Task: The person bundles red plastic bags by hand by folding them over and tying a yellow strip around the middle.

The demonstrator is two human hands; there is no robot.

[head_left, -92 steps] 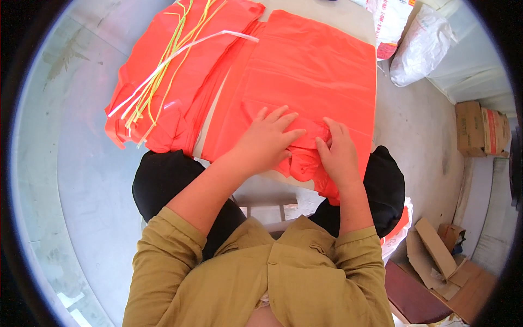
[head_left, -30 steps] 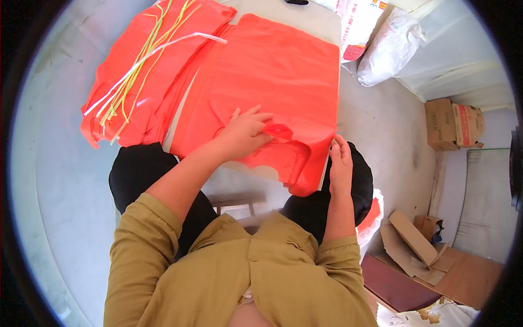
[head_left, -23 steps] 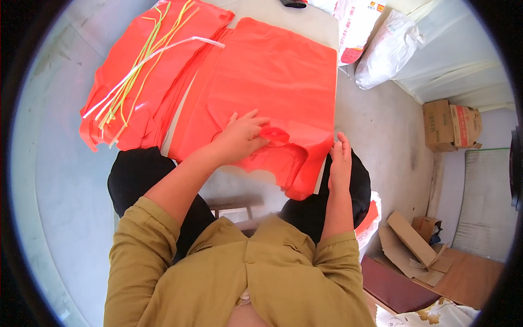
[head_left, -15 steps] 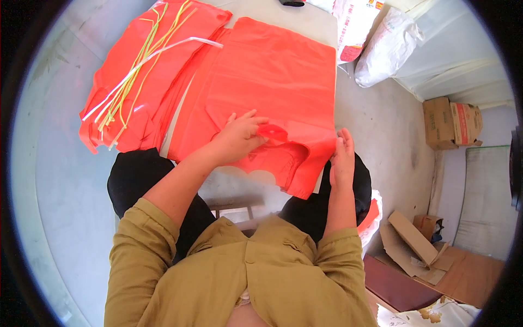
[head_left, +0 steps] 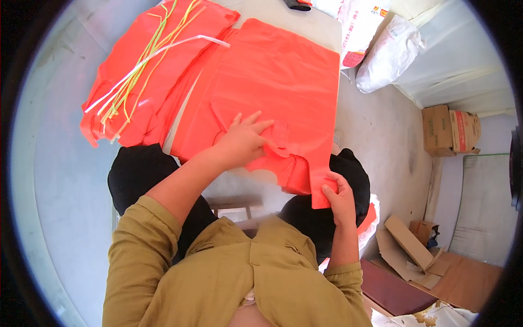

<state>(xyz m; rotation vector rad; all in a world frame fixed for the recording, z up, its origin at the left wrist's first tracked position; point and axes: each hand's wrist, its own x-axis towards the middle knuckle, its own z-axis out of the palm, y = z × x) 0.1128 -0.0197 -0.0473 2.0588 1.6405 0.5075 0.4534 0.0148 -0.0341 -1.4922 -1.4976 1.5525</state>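
A stack of flat red plastic bags (head_left: 278,71) with cut-out handles lies in front of me, its near end reaching over my lap. My left hand (head_left: 245,137) rests on the top bag near the handle cut-out, fingers spread. Between the thumb and fingers of my right hand (head_left: 341,197) is the right handle strap of the top bag, drawn out straight towards me. Beside this stack, at the left, lies another pile of red plastic bags (head_left: 180,60). Several thin yellow strips (head_left: 143,65) and a white strip (head_left: 163,48) lie across that pile.
White sacks (head_left: 389,54) stand at the far right beside the table (head_left: 272,10). A dark object (head_left: 298,5) sits at the far edge. Further right are a cardboard box (head_left: 449,129), flattened cardboard (head_left: 406,248) and a dark red board (head_left: 395,286).
My right hand has come nearer and gripped the bag's right handle strap, which now lies straighter. My left hand's fingers have spread, and the folded-up red flap under them has flattened.
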